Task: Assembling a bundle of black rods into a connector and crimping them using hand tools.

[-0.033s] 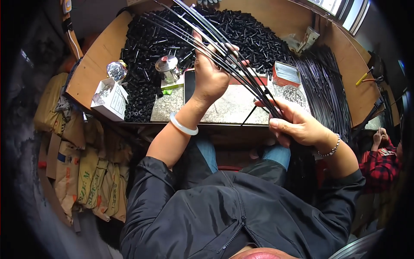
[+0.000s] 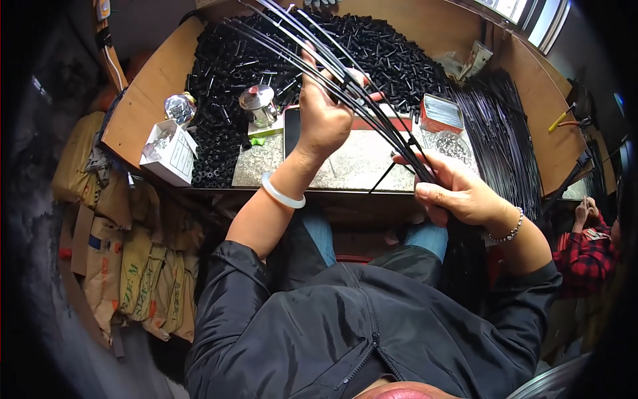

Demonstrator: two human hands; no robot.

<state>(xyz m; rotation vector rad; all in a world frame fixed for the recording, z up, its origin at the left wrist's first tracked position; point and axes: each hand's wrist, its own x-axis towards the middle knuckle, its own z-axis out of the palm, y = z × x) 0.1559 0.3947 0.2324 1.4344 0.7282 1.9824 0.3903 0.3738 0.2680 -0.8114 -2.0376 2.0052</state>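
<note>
- evidently, black rods (image 2: 401, 138) are clamped in the right hand (image 2: 458, 194)
- the left hand (image 2: 324, 118) is crossed by them; its grip cannot be told

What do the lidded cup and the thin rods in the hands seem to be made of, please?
Lidded cup: polished metal, perhaps steel, by its mirror-like reflections. Thin rods: black, glossy by their bright streaks; coated metal or plastic, unclear.
</note>
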